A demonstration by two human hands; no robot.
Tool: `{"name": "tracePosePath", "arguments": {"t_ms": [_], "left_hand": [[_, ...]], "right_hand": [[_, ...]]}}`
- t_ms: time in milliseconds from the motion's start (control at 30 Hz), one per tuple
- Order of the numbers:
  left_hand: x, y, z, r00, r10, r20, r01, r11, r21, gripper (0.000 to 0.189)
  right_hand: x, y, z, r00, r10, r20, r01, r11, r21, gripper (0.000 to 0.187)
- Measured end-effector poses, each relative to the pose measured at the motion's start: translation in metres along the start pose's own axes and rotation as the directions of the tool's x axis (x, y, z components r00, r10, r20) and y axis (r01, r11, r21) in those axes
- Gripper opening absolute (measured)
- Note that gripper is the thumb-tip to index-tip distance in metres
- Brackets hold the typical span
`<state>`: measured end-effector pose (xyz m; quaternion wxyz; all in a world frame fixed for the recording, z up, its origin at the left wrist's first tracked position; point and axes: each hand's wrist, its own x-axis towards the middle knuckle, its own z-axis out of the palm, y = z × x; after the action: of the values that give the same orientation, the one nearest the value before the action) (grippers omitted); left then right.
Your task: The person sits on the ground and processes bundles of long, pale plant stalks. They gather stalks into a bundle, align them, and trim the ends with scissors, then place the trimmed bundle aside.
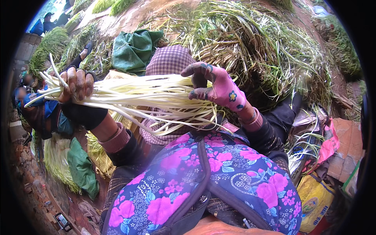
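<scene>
My left hand (77, 83), bare-fingered with a black cuff at the wrist, is closed around the white lower ends of a bundle of long, pale yellow, chive-like stalks (141, 94). The bundle lies level across my front, its thinner ends fanning out to the right. At those ends is my right hand (218, 85) in a pink flowered glove with dirty fingertips. Its fingers and thumb are bent and spread apart, overlapping the stalks; whether they touch them is unclear. Under the bundle, a checked cloth (171, 60) covers my lap.
A large heap of green stalks and straw (252, 47) lies ahead. Beside it rests a green sack (133, 51). At left are more pale stalks (57, 158) and another green cloth (82, 167). A yellow printed bag (314, 202) is at lower right. Another person (44, 114) sits at far left.
</scene>
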<state>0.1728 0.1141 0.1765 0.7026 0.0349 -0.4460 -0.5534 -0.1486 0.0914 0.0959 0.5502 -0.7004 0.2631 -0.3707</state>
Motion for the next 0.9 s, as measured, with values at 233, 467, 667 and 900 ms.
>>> {"name": "tracePosePath", "arguments": {"t_ms": [233, 467, 667, 900], "left_hand": [[-0.002, 0.0, -0.002, 1.0, 0.011, 0.019, -0.011, 1.0, 0.022, 0.008], [-0.004, -0.001, -0.004, 0.999, 0.031, -0.022, -0.031, 0.999, 0.02, 0.009], [-0.002, 0.002, -0.005, 0.999, -0.014, 0.031, 0.013, 1.0, 0.02, 0.007], [-0.004, 0.0, -0.004, 1.0, -0.005, -0.008, 0.005, 1.0, -0.015, 0.007]], "right_hand": [[-0.005, -0.005, 0.0, 0.986, -0.161, -0.035, 0.151, 0.967, -0.203, 0.035], [-0.008, -0.009, 0.009, 0.954, -0.294, -0.058, 0.197, 0.76, -0.619, 0.025], [-0.008, -0.004, 0.017, 0.956, -0.288, -0.064, 0.189, 0.765, -0.615, 0.021], [-0.009, 0.004, 0.025, 0.957, -0.221, -0.188, 0.067, 0.799, -0.597, 0.013]]}}
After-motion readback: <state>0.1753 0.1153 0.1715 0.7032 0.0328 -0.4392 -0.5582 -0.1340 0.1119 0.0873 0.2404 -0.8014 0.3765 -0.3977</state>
